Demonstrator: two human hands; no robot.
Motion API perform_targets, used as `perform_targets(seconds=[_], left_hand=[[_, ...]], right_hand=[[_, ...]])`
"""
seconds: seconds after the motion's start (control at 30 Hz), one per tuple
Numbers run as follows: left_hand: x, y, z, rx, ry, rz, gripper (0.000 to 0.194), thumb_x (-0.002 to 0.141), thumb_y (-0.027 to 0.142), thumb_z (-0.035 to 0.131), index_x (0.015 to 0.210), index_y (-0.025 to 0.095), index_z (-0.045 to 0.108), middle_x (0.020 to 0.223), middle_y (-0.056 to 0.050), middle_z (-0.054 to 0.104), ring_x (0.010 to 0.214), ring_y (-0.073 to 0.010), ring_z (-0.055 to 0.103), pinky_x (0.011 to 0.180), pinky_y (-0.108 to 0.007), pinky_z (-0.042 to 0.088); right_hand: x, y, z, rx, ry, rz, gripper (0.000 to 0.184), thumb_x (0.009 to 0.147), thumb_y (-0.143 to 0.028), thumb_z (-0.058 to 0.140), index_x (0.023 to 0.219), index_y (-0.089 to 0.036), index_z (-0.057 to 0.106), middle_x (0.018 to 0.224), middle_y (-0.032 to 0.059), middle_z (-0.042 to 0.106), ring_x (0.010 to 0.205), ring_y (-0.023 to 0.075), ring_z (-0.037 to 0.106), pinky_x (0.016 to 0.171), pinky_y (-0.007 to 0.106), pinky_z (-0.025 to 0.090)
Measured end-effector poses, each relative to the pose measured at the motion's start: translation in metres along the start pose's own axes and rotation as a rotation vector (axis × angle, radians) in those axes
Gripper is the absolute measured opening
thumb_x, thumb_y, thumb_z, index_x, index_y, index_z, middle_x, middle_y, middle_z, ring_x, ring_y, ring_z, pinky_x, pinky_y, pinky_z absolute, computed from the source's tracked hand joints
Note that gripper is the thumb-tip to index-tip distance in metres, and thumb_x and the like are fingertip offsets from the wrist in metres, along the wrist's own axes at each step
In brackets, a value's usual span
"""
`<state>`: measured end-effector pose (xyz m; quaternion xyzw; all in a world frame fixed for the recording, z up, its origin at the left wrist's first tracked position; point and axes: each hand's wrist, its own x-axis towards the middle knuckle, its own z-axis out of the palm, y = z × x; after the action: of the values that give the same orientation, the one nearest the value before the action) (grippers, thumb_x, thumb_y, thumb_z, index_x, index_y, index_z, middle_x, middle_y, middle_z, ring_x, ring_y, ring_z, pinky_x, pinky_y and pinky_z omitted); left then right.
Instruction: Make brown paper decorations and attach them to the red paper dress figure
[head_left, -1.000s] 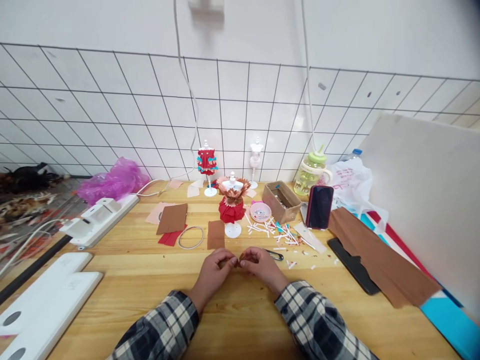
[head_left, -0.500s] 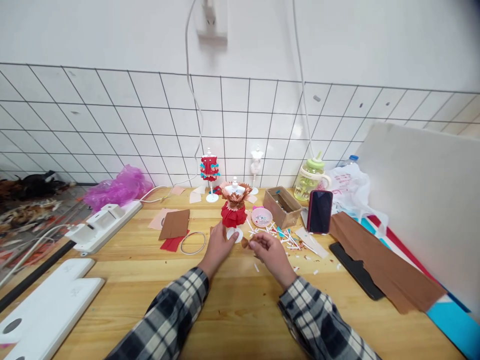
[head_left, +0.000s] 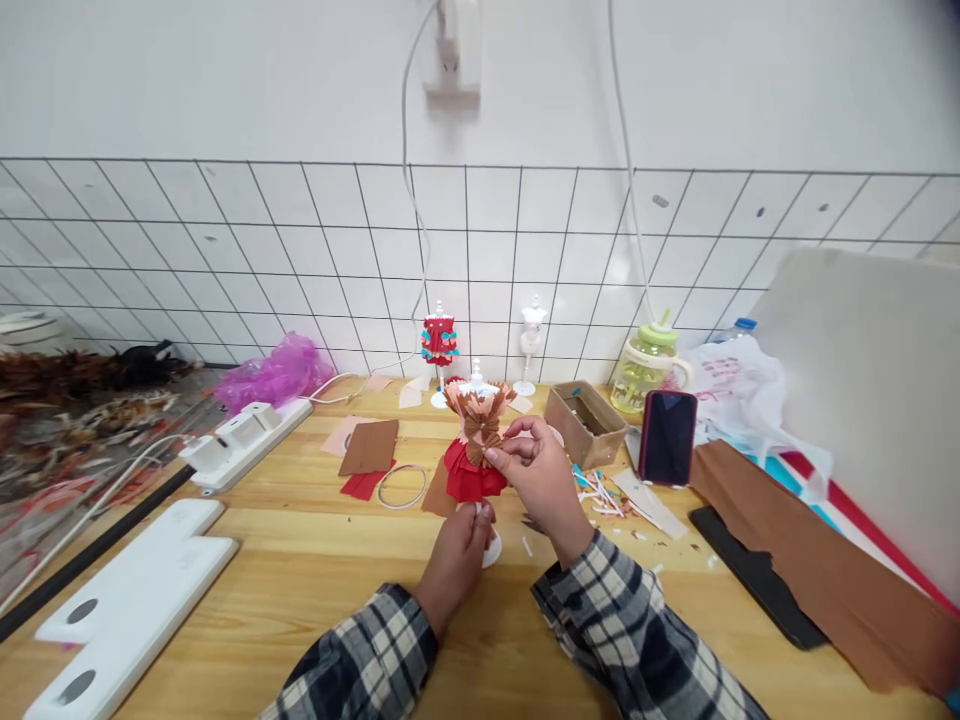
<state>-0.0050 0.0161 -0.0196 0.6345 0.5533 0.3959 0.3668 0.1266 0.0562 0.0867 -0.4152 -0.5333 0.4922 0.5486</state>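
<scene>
Small dress form [head_left: 472,482] is mid-desk, set back from the far edge of the desk [head_left: 337,560], between the two hands. Left hand [head_left: 459,555]: fingers closed around the white post, just under the red skirt; white base peeks out beside the hand. Can't tell if the base touches the desk. Right hand [head_left: 541,482]: thumb and forefinger nearly together, pinching a brown pleated piece [head_left: 477,453] against the front of the bodice, right above the skirt. Piece sits at the fingertips, on their left side; its edge under the thumb is hidden. Rest: metal ring [head_left: 401,508] and brown square [head_left: 369,447] toward the desk's left edge, cardboard box [head_left: 600,452] and upright phone [head_left: 667,437] toward the right. Two more dress forms [head_left: 439,338] stand along the far edge.
</scene>
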Motion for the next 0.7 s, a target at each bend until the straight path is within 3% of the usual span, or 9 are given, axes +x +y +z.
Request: perform_targets(seconds=[0.3,0.7], left_hand=[[0.0033,-0.0050,-0.0014,-0.043,0.017,0.010,0.038,0.093,0.047,0.037,0.069,0.021,0.052,0.061,-0.001,0.056,0.059,-0.0171,0.051,0.056,-0.028,0.035],[0.0063,-0.0056,-0.0057,0.088,0.060,0.073,0.040,0.093,0.043,0.038,0.063,0.020,0.051,0.058,-0.001,0.055,0.056,-0.0175,0.050,0.054,-0.029,0.032]], right_hand=[[0.0000,-0.0017,0.0001,0.049,-0.059,0.039,0.037,0.068,-0.038,0.071,0.081,-0.022,0.040,0.061,-0.0071,0.053,0.048,0.0080,0.046,0.045,0.019,0.035],[-0.0006,0.0024,0.0036,-0.032,0.071,-0.025,0.032,0.071,-0.033,0.069,0.074,-0.022,0.039,0.060,-0.0080,0.046,0.048,0.0070,0.040,0.045,0.019,0.032]])
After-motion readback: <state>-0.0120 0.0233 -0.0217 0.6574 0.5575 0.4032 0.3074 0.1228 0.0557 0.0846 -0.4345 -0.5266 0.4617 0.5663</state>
